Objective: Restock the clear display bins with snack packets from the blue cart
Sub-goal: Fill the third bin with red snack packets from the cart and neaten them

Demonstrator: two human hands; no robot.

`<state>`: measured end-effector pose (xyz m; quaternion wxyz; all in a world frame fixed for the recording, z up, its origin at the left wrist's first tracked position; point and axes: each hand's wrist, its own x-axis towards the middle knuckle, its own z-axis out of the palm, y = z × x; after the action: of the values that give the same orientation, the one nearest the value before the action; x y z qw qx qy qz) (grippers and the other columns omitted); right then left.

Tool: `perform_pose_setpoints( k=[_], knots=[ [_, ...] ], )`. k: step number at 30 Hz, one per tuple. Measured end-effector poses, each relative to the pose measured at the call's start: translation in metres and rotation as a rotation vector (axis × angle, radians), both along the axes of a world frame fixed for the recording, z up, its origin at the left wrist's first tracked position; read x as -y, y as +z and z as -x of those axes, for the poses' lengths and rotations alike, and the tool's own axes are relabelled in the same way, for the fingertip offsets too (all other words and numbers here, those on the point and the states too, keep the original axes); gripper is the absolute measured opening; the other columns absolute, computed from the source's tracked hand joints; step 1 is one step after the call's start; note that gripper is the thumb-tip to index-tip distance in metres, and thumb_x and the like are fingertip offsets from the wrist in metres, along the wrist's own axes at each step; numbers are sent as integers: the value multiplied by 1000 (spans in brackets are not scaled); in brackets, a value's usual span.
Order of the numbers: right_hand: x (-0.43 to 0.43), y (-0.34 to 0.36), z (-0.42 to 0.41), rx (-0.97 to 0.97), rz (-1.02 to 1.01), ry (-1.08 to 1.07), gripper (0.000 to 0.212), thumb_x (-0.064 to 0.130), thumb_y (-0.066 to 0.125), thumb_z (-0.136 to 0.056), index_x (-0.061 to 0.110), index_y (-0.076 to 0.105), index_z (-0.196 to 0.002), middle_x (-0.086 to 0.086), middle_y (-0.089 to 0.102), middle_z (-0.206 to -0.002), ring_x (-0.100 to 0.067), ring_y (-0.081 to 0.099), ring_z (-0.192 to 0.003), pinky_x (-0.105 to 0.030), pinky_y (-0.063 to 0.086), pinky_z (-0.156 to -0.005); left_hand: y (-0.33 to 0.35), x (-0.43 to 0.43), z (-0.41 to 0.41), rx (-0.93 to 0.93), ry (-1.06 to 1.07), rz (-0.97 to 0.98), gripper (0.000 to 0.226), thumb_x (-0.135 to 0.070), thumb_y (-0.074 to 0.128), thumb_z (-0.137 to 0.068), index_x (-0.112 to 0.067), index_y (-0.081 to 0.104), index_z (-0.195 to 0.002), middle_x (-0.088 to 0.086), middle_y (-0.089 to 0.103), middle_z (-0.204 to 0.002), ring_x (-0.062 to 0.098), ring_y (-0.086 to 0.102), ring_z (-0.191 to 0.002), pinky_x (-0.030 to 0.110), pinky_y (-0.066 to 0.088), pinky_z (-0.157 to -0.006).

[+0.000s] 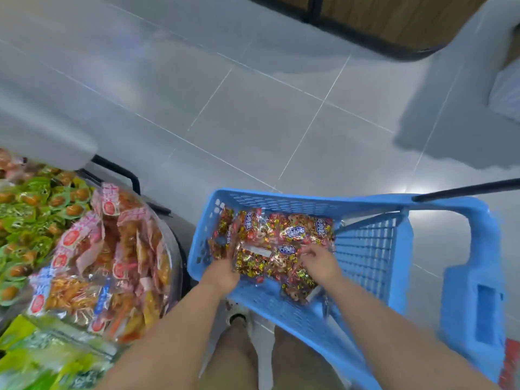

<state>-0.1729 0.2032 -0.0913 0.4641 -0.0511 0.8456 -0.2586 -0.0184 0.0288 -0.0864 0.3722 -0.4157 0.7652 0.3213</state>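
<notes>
Stock check, lower edge of the frame upward.

1. Left hand (222, 273), lower centre: pushed in among the packets with its fingers hidden, so we cannot tell whether it grips anything.
2. Right hand (320, 261), just right of it: fingers curled onto the top of the pile, gripping packets.
3. Snack packets (270, 243): a red-and-gold heap, all lying inside the blue cart (281, 305), centre of frame. We see none lifted clear.
4. Display bins (175, 240), left edge: heaped with pink-and-orange packs, with green packs beyond.
5. Floor (253, 108), upper frame: grey tile.

Progress: we judge this a pick-up in hand. The bins look well filled, yet the cart's whole load is left to move across.
</notes>
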Motion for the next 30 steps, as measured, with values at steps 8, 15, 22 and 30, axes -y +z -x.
perform_pose_setpoints(
  k=[8, 15, 22, 30],
  knots=[
    [9, -56, -24, 141, -62, -46, 15, 13, 45, -94, 23, 57, -94, 5, 55, -69, -10, 46, -52, -15, 32, -37, -56, 21, 12, 72, 357, 216, 53, -12, 52, -91, -5, 29, -138, 25, 37, -136, 41, 47, -118, 38, 40, -92],
    [24, -60, -36, 201, -71, -102, 13, 20, 49, -94, 28, 58, -90, 7, 57, -78, -10, 51, -59, -15, 35, -40, -55, 31, 5, 33, 212, 104, 14, 3, 44, -87, -5, 46, -98, 21, 58, -105, 34, 55, -92, 38, 42, -73],
    [66, -37, -45, 419, 119, -321, 16, 22, 58, -93, 14, 62, -105, -4, 63, -96, -18, 59, -84, -31, 51, -77, 6, 45, 2, -241, 219, 163, 16, 2, 46, -81, -12, 54, -81, 2, 55, -75, 19, 50, -67, 32, 39, -58],
    [86, -7, -47, 851, 425, -708, 67, 20, 74, -79, 25, 40, -136, 3, 55, -130, -21, 67, -94, -28, 57, -70, 31, 36, 9, -496, 540, -172, 28, -19, 64, -89, -27, 38, -95, 5, 62, -93, 10, 61, -75, 19, 48, -65]
  ],
)
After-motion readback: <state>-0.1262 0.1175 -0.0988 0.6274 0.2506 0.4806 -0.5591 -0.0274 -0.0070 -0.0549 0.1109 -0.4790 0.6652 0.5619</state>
